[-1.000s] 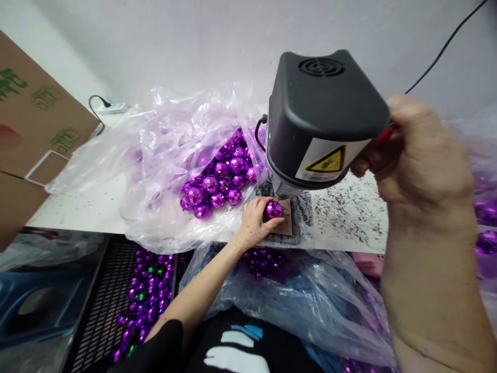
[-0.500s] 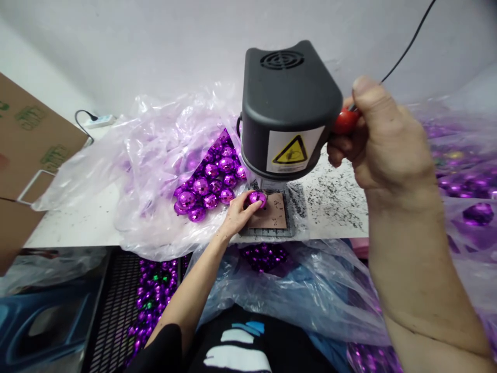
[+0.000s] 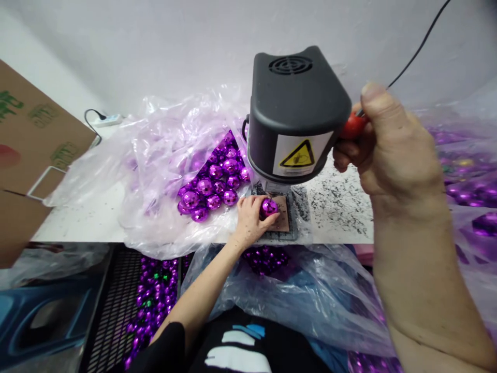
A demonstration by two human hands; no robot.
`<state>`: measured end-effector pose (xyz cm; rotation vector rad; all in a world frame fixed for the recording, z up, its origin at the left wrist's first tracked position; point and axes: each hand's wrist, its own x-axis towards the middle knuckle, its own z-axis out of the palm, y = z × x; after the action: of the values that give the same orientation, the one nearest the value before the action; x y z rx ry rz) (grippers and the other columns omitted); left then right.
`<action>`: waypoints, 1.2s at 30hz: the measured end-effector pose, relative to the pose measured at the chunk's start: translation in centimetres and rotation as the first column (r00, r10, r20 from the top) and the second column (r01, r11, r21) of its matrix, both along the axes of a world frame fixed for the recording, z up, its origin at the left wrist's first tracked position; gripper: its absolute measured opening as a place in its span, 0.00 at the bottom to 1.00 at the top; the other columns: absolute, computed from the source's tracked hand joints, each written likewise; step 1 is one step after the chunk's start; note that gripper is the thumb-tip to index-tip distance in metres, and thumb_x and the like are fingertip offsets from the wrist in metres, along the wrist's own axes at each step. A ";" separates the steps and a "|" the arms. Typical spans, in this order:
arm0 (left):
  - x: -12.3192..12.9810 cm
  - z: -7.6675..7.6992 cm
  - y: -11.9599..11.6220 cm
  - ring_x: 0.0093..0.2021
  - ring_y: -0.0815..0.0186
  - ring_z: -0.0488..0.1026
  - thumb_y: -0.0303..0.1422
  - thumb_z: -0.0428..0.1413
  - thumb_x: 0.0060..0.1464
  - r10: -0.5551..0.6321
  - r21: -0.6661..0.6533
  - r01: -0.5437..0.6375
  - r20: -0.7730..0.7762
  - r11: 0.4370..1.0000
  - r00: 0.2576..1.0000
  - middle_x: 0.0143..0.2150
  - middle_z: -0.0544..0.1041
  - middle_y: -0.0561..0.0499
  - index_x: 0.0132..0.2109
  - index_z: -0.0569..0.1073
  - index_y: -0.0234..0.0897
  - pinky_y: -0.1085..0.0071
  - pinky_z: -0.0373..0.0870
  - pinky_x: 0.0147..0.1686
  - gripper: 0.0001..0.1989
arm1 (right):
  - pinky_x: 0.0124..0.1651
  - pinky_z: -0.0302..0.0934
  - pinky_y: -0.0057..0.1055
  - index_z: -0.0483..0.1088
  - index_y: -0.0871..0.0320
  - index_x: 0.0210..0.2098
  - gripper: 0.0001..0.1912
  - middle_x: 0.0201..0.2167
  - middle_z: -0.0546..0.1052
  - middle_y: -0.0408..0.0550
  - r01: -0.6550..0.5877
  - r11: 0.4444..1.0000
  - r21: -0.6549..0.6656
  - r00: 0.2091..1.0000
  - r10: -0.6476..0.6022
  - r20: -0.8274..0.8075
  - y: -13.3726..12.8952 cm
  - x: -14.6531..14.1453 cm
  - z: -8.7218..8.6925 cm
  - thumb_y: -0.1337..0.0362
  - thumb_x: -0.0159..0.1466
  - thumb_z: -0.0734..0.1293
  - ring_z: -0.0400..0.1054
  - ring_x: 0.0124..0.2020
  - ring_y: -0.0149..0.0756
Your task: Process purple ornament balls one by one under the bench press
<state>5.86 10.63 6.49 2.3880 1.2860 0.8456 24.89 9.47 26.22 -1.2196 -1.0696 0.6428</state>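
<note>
My left hand (image 3: 252,216) is closed round one shiny purple mirrored ball (image 3: 269,207), over a brown square board (image 3: 282,220) on the base of a bench press machine. Above it stands the black machine head (image 3: 297,98), with a yellow warning label (image 3: 302,156) on its front. My right hand (image 3: 396,137) grips the red knob (image 3: 353,126) of the lever at the machine's right side. Beside my left hand, a heap of purple mirrored balls (image 3: 209,186) spills from a clear plastic bag (image 3: 163,140).
Black specks (image 3: 337,202) litter the white table (image 3: 89,223) right of the machine. A cardboard box (image 3: 34,145) stands at far left. Below the table edge, a black crate (image 3: 112,311) holds purple and green balls. More bagged purple balls (image 3: 473,194) lie at right.
My left hand, with the ball, has shifted slightly right and nearer to me over the board. My right hand stays on the red knob. The view has moved a little.
</note>
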 end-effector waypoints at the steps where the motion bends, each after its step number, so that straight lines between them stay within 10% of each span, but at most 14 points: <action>1: 0.4 -0.2 -0.2 0.51 0.56 0.71 0.42 0.64 0.54 0.028 0.008 -0.028 0.007 1.000 1.000 0.47 0.76 0.46 0.49 0.72 0.39 0.56 0.59 0.59 0.19 | 0.17 0.48 0.25 0.62 0.64 0.29 0.19 0.24 0.65 0.43 -0.009 1.000 -0.017 0.999 0.008 -0.043 -0.1 -0.1 0.1 0.54 0.67 0.58 0.52 0.17 0.20; 19: 1.3 -0.8 -0.7 0.52 0.55 0.71 0.39 0.60 0.56 0.047 -0.012 -0.047 0.035 0.999 0.998 0.48 0.76 0.45 0.50 0.68 0.39 0.48 0.46 0.68 0.17 | 0.18 0.49 0.23 0.59 0.61 0.25 0.18 0.21 0.61 0.42 0.031 0.999 0.007 0.992 -0.031 0.122 -0.2 -0.4 0.2 0.53 0.62 0.59 0.56 0.19 0.21; 24: 1.3 -0.8 -0.7 0.52 0.55 0.71 0.40 0.59 0.56 0.043 -0.039 -0.041 0.037 0.998 0.998 0.47 0.75 0.46 0.50 0.68 0.39 0.48 0.46 0.68 0.18 | 0.23 0.50 0.23 0.62 0.63 0.23 0.28 0.20 0.62 0.42 0.224 0.968 0.111 0.919 -0.248 0.306 -3.8 -2.5 -2.0 0.45 0.66 0.58 0.57 0.21 0.20; 36: 1.2 -0.8 -0.8 0.60 0.53 0.66 0.40 0.59 0.55 0.038 -0.043 -0.036 0.026 0.998 0.999 0.54 0.74 0.43 0.51 0.68 0.39 0.48 0.46 0.69 0.19 | 0.26 0.51 0.28 0.72 0.56 0.35 0.09 0.23 0.67 0.41 0.369 0.896 0.247 0.778 -0.443 0.445 -6.8 -4.1 -8.0 0.61 0.66 0.61 0.61 0.23 0.23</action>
<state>7.08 9.80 5.68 2.3195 1.3283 0.8492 20.80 2.66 18.18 -1.4668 -1.1880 -0.1020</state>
